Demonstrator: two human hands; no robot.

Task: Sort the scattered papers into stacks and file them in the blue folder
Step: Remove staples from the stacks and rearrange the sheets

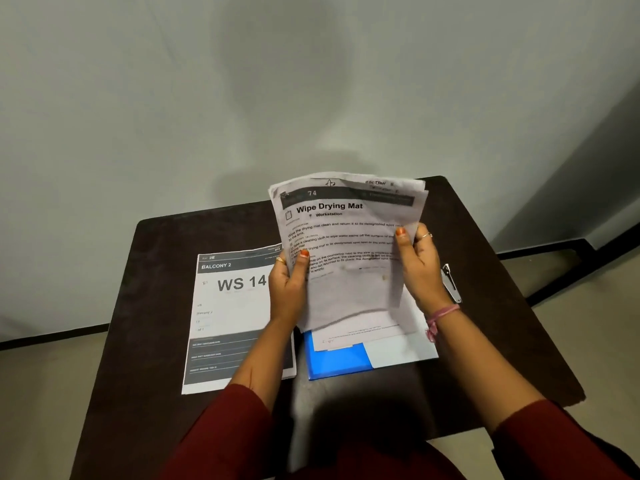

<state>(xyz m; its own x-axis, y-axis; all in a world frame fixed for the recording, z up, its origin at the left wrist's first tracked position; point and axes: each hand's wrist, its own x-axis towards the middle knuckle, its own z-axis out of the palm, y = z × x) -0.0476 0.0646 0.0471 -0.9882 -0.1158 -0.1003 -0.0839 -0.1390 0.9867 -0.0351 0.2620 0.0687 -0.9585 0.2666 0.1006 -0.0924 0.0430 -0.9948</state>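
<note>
So the bundle of papers [346, 244] is up off the worktop, held tilted toward the camera, top sheet titled "Wipe Drying Mat" with a 74 in the dark header bar. The left hand [289, 289] is clamped on the bundle's left edge, thumb on the front, and the right hand [417, 265] grips the right edge the same way, so both are closed on the papers. Right under the bundle lies the blue folder [341, 362] flat on the worktop [159, 271], with a couple of white sheets lying on it. Just left of the folder there's another stack [232, 317] lying flat, top page reading "BALCONY 2" and "WS 14". A small metal tool [452, 284] sits on the worktop beside the right wrist; can't tell exactly what it is.
</note>
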